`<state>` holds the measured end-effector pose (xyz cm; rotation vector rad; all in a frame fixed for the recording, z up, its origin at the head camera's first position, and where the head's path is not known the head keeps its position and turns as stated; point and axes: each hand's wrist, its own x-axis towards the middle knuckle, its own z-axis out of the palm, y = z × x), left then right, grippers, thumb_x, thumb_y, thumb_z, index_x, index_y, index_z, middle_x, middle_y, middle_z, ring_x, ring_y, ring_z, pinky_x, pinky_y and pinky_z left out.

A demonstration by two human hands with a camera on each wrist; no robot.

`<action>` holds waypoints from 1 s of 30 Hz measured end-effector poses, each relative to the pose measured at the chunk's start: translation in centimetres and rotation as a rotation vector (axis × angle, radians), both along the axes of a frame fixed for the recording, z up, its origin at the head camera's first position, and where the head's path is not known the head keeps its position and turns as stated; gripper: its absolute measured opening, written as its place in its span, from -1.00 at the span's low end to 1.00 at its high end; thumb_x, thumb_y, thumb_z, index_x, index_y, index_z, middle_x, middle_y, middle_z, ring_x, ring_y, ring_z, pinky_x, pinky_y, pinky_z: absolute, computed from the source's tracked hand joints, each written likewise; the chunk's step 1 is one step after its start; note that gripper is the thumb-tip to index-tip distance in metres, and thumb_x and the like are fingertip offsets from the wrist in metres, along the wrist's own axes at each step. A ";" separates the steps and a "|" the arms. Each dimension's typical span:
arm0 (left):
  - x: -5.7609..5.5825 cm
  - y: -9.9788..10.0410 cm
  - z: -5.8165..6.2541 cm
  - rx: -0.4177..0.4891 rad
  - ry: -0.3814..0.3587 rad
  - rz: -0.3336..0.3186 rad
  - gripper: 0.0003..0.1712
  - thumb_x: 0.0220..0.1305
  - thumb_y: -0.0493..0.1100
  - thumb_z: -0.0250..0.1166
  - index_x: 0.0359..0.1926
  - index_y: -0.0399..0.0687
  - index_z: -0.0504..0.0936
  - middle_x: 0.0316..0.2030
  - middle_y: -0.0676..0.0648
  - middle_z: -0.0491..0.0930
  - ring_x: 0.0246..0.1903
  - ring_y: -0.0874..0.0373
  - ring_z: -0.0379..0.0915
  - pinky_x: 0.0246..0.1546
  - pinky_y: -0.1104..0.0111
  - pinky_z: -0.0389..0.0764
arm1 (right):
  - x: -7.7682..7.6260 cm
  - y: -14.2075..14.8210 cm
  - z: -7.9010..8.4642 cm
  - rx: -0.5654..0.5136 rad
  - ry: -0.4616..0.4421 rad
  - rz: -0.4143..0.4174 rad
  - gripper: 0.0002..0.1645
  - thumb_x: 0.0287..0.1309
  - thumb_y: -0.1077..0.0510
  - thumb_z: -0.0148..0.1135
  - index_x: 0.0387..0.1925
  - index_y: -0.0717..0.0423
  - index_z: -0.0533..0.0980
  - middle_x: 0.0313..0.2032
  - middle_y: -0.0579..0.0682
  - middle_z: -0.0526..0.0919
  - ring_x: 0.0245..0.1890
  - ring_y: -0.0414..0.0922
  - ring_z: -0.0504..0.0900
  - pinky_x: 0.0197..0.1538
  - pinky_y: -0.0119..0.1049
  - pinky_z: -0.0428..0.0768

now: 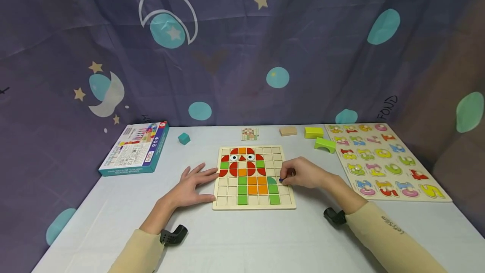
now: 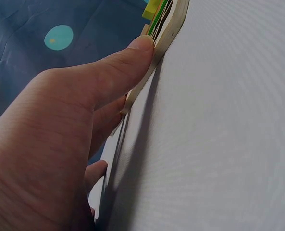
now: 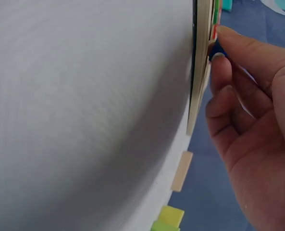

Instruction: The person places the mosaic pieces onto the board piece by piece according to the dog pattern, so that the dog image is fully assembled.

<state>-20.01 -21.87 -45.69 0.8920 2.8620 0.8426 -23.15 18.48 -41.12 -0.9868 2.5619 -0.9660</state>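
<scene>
A wooden grid board (image 1: 223,201) lies on the table, partly filled with red, green and orange tiles and two eye tiles that form a bird-like figure. My left hand (image 1: 192,186) rests at the board's left edge, fingers spread; in the left wrist view the thumb (image 2: 118,67) touches the board's rim. Over the right side of the grid, my right hand (image 1: 303,172) pinches a small dark blue tile (image 3: 218,49) between thumb and fingers. Just left of it sits a green curved tile (image 1: 271,180). Fingers hide most of the blue tile.
A small pattern card (image 1: 250,134) lies behind the board. A boxed set (image 1: 134,148) and a teal cube (image 1: 184,138) are at left. Back right hold a tan block (image 1: 288,131), a yellow block (image 1: 313,133), a green arch block (image 1: 324,145) and a number puzzle board (image 1: 382,163).
</scene>
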 end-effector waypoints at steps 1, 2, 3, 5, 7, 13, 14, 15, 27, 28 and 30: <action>0.0 0.0 0.0 0.000 0.001 -0.001 -0.13 0.12 0.27 0.46 0.40 0.05 0.50 0.44 0.06 0.32 0.53 -0.19 -0.15 0.38 -0.29 -0.36 | 0.0 0.0 -0.1 -0.004 -0.003 0.010 -0.82 0.12 0.36 0.44 -0.41 0.03 0.63 -0.45 -0.18 0.59 -0.41 -0.18 0.50 -0.33 -0.37 0.53; 0.0 0.0 0.0 0.002 0.003 -0.003 -0.13 0.13 0.27 0.46 0.40 0.04 0.50 0.44 0.06 0.32 0.52 -0.20 -0.14 0.37 -0.29 -0.36 | 0.0 -0.1 -0.1 -0.005 -0.004 0.020 -0.80 0.11 0.37 0.44 -0.41 0.02 0.63 -0.44 -0.17 0.59 -0.41 -0.18 0.50 -0.32 -0.37 0.53; 0.0 0.0 0.0 0.002 0.001 -0.002 -0.13 0.12 0.27 0.46 0.40 0.05 0.50 0.44 0.06 0.32 0.52 -0.19 -0.15 0.38 -0.29 -0.36 | 0.0 -0.1 -0.1 -0.007 -0.004 0.027 -0.80 0.11 0.38 0.44 -0.41 0.02 0.63 -0.44 -0.17 0.59 -0.40 -0.18 0.50 -0.32 -0.36 0.53; 0.0 0.0 0.0 0.002 0.002 -0.003 -0.13 0.12 0.27 0.46 0.40 0.05 0.50 0.44 0.06 0.32 0.52 -0.20 -0.14 0.37 -0.30 -0.35 | 0.0 -0.1 -0.2 -0.006 0.004 0.038 -0.79 0.11 0.38 0.44 -0.41 0.01 0.63 -0.44 -0.18 0.59 -0.40 -0.19 0.50 -0.31 -0.36 0.53; 0.0 0.0 0.0 0.002 0.001 -0.003 -0.13 0.12 0.27 0.46 0.40 0.05 0.50 0.44 0.06 0.32 0.52 -0.20 -0.14 0.37 -0.30 -0.35 | 0.0 -0.1 -0.3 -0.006 0.006 0.043 -0.78 0.11 0.38 0.44 -0.40 0.00 0.63 -0.44 -0.19 0.59 -0.40 -0.19 0.50 -0.31 -0.36 0.54; 0.1 0.0 0.1 0.010 0.007 -0.012 -0.15 0.13 0.25 0.46 0.39 0.04 0.50 0.44 0.04 0.33 0.52 -0.22 -0.14 0.36 -0.32 -0.36 | -0.1 0.0 -0.2 0.007 0.009 0.029 -0.80 0.13 0.36 0.44 -0.36 -0.01 0.64 -0.39 -0.19 0.59 -0.37 -0.17 0.51 -0.28 -0.36 0.55; 0.1 0.0 0.1 0.011 0.006 -0.012 -0.15 0.13 0.25 0.47 0.39 0.05 0.50 0.44 0.05 0.33 0.52 -0.22 -0.14 0.37 -0.31 -0.36 | -0.1 0.0 -0.2 0.010 0.012 0.029 -0.80 0.13 0.36 0.44 -0.36 0.00 0.65 -0.39 -0.19 0.59 -0.36 -0.17 0.51 -0.27 -0.35 0.55; 0.0 0.0 0.1 0.010 0.008 -0.014 -0.15 0.14 0.25 0.47 0.39 0.04 0.51 0.44 0.04 0.33 0.52 -0.22 -0.14 0.36 -0.32 -0.36 | -0.2 0.0 -0.2 0.015 0.011 0.026 -0.81 0.13 0.36 0.44 -0.35 0.00 0.65 -0.38 -0.19 0.60 -0.36 -0.17 0.51 -0.26 -0.35 0.56; 0.0 0.1 0.2 -0.008 -0.009 0.009 -0.13 0.11 0.26 0.47 0.40 0.07 0.50 0.45 0.08 0.31 0.53 -0.18 -0.16 0.39 -0.27 -0.37 | -0.7 -0.1 0.0 0.028 0.012 0.074 -0.86 0.16 0.35 0.42 -0.34 0.04 0.70 -0.33 -0.17 0.62 -0.32 -0.18 0.51 -0.20 -0.34 0.58; 0.0 0.1 0.2 -0.006 -0.009 0.008 -0.13 0.11 0.26 0.47 0.40 0.07 0.50 0.45 0.07 0.31 0.53 -0.18 -0.16 0.39 -0.28 -0.37 | -0.7 -0.2 0.0 0.026 0.015 0.079 -0.86 0.15 0.35 0.43 -0.34 0.04 0.70 -0.33 -0.17 0.62 -0.32 -0.19 0.51 -0.20 -0.34 0.59; 0.0 0.1 0.2 -0.002 -0.004 0.005 -0.14 0.11 0.25 0.47 0.39 0.06 0.50 0.44 0.06 0.32 0.52 -0.20 -0.15 0.38 -0.29 -0.36 | -0.7 -0.2 0.0 0.024 0.016 0.081 -0.86 0.15 0.36 0.43 -0.35 0.05 0.70 -0.34 -0.16 0.63 -0.32 -0.20 0.52 -0.20 -0.34 0.59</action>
